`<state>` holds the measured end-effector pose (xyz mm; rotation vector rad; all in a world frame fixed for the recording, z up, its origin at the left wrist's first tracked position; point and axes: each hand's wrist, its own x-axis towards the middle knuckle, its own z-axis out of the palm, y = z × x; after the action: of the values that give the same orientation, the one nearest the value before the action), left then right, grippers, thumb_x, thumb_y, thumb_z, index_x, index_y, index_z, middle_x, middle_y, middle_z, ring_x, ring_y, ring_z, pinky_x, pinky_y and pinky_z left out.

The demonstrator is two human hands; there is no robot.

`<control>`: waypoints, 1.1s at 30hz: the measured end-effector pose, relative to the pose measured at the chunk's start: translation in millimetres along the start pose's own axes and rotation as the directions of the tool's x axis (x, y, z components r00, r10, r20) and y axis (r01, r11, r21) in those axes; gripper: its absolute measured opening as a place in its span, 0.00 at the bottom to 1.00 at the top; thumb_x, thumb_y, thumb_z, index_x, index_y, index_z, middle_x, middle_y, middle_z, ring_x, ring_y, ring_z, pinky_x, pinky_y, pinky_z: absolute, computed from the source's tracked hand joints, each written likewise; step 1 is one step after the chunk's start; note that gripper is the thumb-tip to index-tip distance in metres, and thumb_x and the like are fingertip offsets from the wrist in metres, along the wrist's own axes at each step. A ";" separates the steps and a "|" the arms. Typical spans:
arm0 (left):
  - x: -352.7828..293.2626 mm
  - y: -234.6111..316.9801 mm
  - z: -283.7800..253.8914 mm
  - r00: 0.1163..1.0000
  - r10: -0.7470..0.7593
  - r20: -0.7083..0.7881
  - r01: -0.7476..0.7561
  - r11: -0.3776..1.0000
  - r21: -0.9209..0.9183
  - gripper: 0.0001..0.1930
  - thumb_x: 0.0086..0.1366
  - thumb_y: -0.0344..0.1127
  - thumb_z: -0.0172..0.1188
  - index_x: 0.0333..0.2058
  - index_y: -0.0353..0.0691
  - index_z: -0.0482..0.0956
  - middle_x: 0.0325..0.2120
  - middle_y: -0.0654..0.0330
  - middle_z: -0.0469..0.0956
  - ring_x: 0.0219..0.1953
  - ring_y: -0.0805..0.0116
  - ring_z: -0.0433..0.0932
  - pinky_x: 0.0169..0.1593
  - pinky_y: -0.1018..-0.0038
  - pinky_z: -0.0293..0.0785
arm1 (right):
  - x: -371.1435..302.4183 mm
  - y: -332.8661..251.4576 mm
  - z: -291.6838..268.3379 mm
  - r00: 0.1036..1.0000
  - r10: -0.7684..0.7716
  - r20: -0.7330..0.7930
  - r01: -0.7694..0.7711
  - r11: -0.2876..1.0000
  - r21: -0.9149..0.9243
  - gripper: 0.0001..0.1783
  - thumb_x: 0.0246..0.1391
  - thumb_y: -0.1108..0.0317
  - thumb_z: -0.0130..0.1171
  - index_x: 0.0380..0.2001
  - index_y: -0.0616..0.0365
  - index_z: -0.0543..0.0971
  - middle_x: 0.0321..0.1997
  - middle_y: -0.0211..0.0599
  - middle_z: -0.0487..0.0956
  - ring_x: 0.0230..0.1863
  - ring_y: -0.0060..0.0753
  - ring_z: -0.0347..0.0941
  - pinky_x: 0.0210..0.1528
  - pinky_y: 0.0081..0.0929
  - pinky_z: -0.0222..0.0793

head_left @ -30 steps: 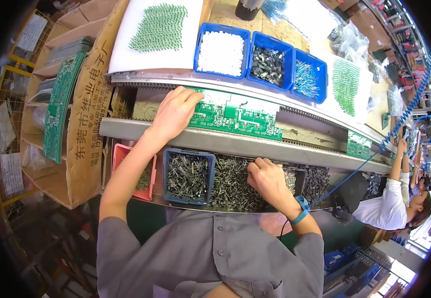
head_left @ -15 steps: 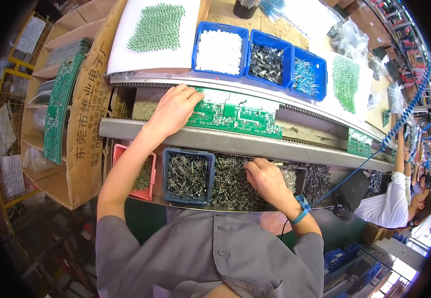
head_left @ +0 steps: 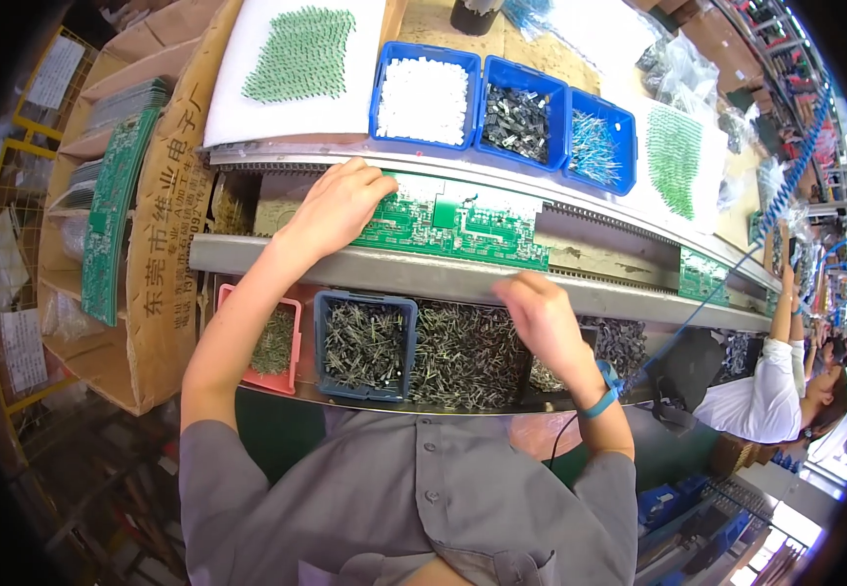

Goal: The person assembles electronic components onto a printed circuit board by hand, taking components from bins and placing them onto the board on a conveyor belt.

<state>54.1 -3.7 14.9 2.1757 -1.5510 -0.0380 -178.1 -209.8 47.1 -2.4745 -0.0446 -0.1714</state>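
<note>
A green circuit board [head_left: 463, 223] lies between the rails of a conveyor track. My left hand [head_left: 340, 207] rests over its left end, fingers bent and drawn together; what is under the fingertips is hidden. Above the near metal rail [head_left: 384, 266] is my right hand [head_left: 544, 314], its fingers curled into a pinch; anything in it is too small to make out. Below that hand spreads a heap of dark, thin-leaded electronic components [head_left: 467, 356]. A blue-grey bin [head_left: 365, 347] of similar parts stands left of the heap, and a pink bin [head_left: 275, 342] farther left.
Blue bins hold white parts [head_left: 423, 103], black parts [head_left: 516, 122] and blue leaded parts [head_left: 594, 146] beyond the track. White foam sheets [head_left: 223, 112] carry green components. A cardboard box [head_left: 165, 283] with boards stands left. A coiled blue cord [head_left: 790, 195] and a co-worker [head_left: 765, 391] are at right.
My right hand has risen from the component heap and moved away from my body, toward the near rail and the board. My left hand stays at the board's left end.
</note>
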 end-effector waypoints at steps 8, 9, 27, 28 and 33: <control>-8.9 83.7 7.1 0.986 0.087 0.141 -0.061 0.981 -0.184 0.08 0.53 0.28 0.56 0.34 0.38 0.74 0.28 0.55 0.74 0.33 0.54 0.76 0.35 0.61 0.74 | 50.0 43.0 1.4 0.983 -0.081 -0.166 0.061 0.991 -0.119 0.08 0.43 0.81 0.56 0.28 0.59 0.79 0.33 0.35 0.79 0.36 0.43 0.73 0.39 0.35 0.68; -16.2 97.2 17.7 0.974 0.152 0.168 -0.108 0.963 -0.246 0.06 0.54 0.30 0.56 0.32 0.39 0.73 0.27 0.55 0.73 0.33 0.54 0.76 0.34 0.62 0.74 | 54.7 44.8 3.2 0.983 -0.084 -0.161 0.065 0.991 -0.119 0.08 0.43 0.81 0.56 0.28 0.59 0.79 0.33 0.35 0.79 0.36 0.43 0.73 0.39 0.35 0.68; -55.0 149.4 70.2 0.884 0.339 0.321 -0.286 0.937 -0.201 0.03 0.48 0.31 0.57 0.19 0.40 0.76 0.27 0.59 0.72 0.33 0.63 0.74 0.35 0.68 0.70 | 67.7 49.6 12.7 0.988 -0.143 -0.061 0.099 0.881 -0.463 0.09 0.40 0.76 0.63 0.28 0.51 0.81 0.34 0.23 0.80 0.44 0.34 0.69 0.49 0.39 0.57; -55.1 149.0 70.0 0.883 0.343 0.320 -0.292 0.936 -0.197 0.03 0.48 0.31 0.57 0.19 0.40 0.76 0.27 0.59 0.72 0.33 0.63 0.74 0.35 0.68 0.70 | 67.9 48.9 13.4 0.985 -0.139 -0.100 0.081 0.892 -0.445 0.08 0.39 0.75 0.63 0.27 0.51 0.81 0.33 0.24 0.79 0.44 0.34 0.69 0.49 0.40 0.57; -51.8 148.7 64.7 0.876 0.371 0.309 -0.326 0.927 -0.187 0.02 0.48 0.31 0.57 0.20 0.41 0.76 0.26 0.61 0.73 0.33 0.64 0.74 0.35 0.69 0.69 | 66.5 52.7 13.8 0.985 -0.093 -0.146 0.026 0.914 -0.405 0.07 0.40 0.73 0.64 0.27 0.51 0.80 0.33 0.25 0.78 0.43 0.35 0.69 0.49 0.40 0.57</control>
<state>-115.1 -17.7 1.8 1.8238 -2.0536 -0.4067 -106.7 -243.6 13.1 -2.8621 -0.0162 -0.4488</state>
